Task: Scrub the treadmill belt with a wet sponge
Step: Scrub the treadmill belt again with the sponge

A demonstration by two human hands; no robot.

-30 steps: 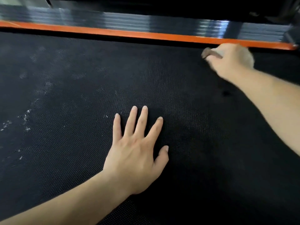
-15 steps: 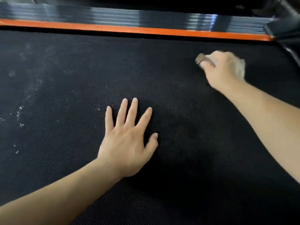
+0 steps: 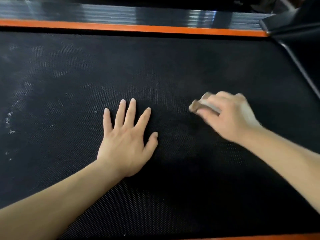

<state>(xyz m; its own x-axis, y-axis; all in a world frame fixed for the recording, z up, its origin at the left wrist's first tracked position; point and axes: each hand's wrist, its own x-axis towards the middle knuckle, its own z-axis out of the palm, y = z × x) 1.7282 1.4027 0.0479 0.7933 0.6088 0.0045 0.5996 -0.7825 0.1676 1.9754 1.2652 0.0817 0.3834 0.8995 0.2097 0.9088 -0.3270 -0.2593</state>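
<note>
One stroke pulled back | right hand (image 3: pixel 230 118), curled round sponge (image 3: pixel 195 105) (blurred, probably pressed to belt (image 3: pixel 69 170)), has come from beside orange rail (image 3: pixel 138 28) to well clear of it | left hand (image 3: pixel 126 141) flat, fingers spread, farther from rail | scrubbing underway; pale specks (image 3: pixel 10 122) remain

Far beyond the left hand (image 3: pixel 124 142) and the right hand (image 3: pixel 230 118), an orange strip (image 3: pixel 138 28) runs straight across the top of the view. Just behind it lies a glossy dark ribbed rail (image 3: pixel 121 13), which catches pale bands of reflected light, brightest up beyond the right hand. Past the rail everything is in deep shadow. Up and to the right of the right hand, a black frame piece (image 3: pixel 294 23) slants in from the corner. Near the right forearm, a second orange strip (image 3: pixel 259 237) edges the bottom of the view.
</note>
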